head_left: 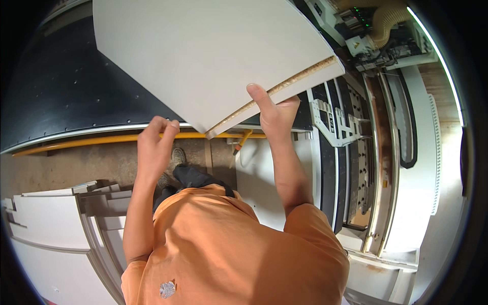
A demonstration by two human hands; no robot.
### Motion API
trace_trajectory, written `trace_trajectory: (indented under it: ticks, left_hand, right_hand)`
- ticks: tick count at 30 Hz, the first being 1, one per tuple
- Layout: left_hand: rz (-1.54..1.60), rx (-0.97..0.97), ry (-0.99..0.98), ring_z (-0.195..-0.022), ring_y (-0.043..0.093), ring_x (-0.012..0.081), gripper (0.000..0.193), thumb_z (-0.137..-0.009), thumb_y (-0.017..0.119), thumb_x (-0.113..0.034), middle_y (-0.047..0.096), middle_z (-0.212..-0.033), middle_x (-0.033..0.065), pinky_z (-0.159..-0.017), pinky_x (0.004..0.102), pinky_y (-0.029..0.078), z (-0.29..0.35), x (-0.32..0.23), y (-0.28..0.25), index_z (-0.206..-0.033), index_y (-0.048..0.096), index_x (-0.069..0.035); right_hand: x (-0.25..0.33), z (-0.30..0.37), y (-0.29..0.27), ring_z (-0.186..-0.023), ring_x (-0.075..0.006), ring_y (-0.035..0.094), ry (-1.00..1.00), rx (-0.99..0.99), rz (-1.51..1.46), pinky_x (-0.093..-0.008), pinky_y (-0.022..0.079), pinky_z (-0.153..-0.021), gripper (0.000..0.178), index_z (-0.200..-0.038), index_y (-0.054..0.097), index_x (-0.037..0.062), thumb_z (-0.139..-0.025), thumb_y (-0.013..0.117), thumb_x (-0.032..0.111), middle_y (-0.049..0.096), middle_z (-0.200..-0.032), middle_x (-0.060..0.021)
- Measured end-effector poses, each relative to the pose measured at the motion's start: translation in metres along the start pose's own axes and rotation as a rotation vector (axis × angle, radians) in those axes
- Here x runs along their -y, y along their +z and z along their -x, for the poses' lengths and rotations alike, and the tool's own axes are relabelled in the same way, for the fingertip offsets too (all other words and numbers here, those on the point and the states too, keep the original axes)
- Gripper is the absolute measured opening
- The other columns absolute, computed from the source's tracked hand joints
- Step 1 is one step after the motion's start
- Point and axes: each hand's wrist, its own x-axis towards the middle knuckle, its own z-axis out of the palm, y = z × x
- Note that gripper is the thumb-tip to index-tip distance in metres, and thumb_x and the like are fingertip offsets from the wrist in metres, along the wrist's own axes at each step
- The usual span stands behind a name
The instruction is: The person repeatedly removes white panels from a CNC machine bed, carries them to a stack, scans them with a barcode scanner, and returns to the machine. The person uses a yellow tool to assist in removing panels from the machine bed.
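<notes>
A large white particle-board panel (203, 56) is tilted over the black machine bed (76, 91). Along its right-hand side runs a groove (300, 76) that bares the brown chip core. My right hand (277, 114) grips this side, thumb on the upper face and fingers out of sight beneath. My left hand (156, 142) is closed, its fingers curled together beside the bed's near edge, just left of the panel's lower corner. Whether anything small lies in those fingers cannot be made out.
A yellow rail (76, 146) follows the bed's near edge. White boards (48, 218) are stacked at the lower left. On the right stand a white slotted bracket (330, 122), long machine rails (378, 168) and a ribbed hose (389, 23). Another white panel (259, 178) is beside my right forearm.
</notes>
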Motion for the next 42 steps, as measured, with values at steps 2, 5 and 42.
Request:
trace_trajectory:
  ticks: [2, 5, 42]
  left_hand:
    - [-0.119, 0.098, 0.066, -0.081, 0.065, 0.0210, 0.032, -0.094, 0.067, -0.028, 0.070, -0.086, 0.0137, -0.075, 0.0346, 0.051, 0.005, 0.030, 0.028, -0.094, 0.064, 0.004]
    - [-0.247, 0.227, 0.208, -0.077, 0.062, 0.0320, 0.033, -0.093, 0.069, -0.030, 0.067, -0.085, 0.0162, -0.074, 0.0400, 0.051, 0.009, 0.057, 0.061, -0.097, 0.060, 0.002]
    - [0.672, -0.595, -0.207, -0.038, 0.037, 0.0032, 0.015, -0.088, 0.064, -0.020, 0.054, -0.062, -0.0031, -0.033, 0.0200, 0.027, 0.123, 0.096, -0.004, -0.091, 0.061, -0.005]
  right_hand:
    - [-0.008, -0.002, -0.012, -0.084, -0.0101, 0.063, -0.011, -0.024, -0.026, -0.0273, 0.050, -0.077, 0.018, -0.100, 0.069, -0.0032, -0.085, 0.077, 0.003, 0.070, -0.093, -0.0035]
    - [-0.025, -0.002, -0.027, -0.084, -0.0110, 0.061, 0.044, -0.078, -0.080, -0.0283, 0.050, -0.078, 0.020, -0.099, 0.069, -0.0041, -0.083, 0.077, 0.005, 0.069, -0.093, -0.0049]
    - [-0.090, 0.163, -0.184, -0.128, -0.0307, 0.056, 0.615, 0.228, 0.453, -0.0417, 0.044, -0.107, 0.046, -0.140, 0.048, -0.0042, -0.099, 0.059, 0.011, 0.054, -0.143, -0.0193]
